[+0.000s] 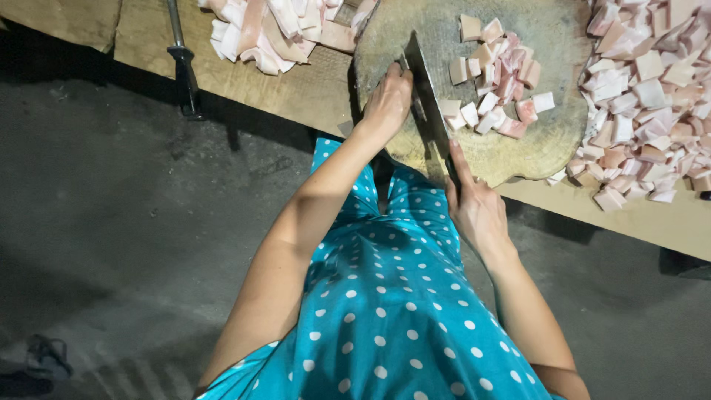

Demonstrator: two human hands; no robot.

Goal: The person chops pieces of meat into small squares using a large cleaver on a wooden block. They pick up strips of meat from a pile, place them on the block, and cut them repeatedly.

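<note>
The right hand [478, 211] is wrapped around the handle of a broad dark steel cleaver [429, 111], index finger stretched out straight along the spine of the blade. The blade runs away from that hand across the round, worn wooden chopping block [533, 144], its edge resting on the wood.

The left hand [386, 104] sits on the far part of the blade, pressed against its left face, fingers curled loosely over the top of the steel. So both hands are on the cleaver, one at each end, the left ahead of the right.

Just right of the blade, and well within reach of the left hand, lies a small heap of pale pink and white cubed pork fat [495, 81] on the block; the nearest pieces sit just beside the steel. Further right, off the block, a much bigger mound of cut cubes [648, 104] spreads over the rough wooden table [296, 89], well apart from both hands.

Beyond and to the left of the left hand, a pile of long uncut strips of pale fatty meat [270, 30] waits on the same table. Further left, a dark metal clamp [183, 63] hangs at the table's edge.

Below the hands, a turquoise dress with white polka dots [385, 311] fills the lower view, over a dark concrete floor [111, 222].
</note>
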